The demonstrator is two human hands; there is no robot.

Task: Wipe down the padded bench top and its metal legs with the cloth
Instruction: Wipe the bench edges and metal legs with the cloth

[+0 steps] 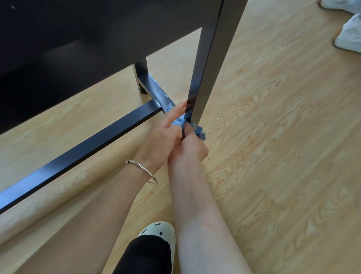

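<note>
Wood-grain floor, desk overhead: cloth wrapped round foot of near metal leg, right hand fingers curled gripping it, left hand fingers straight pressing it on, presumably to reach all faces.

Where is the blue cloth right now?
Near the centre of the head view, the blue cloth is bunched against the foot of the near metal leg, gripped by the right hand, with the left hand touching it too.

Base of metal leg hidden behind cloth, bench top cropped, perhaps underside only
</note>
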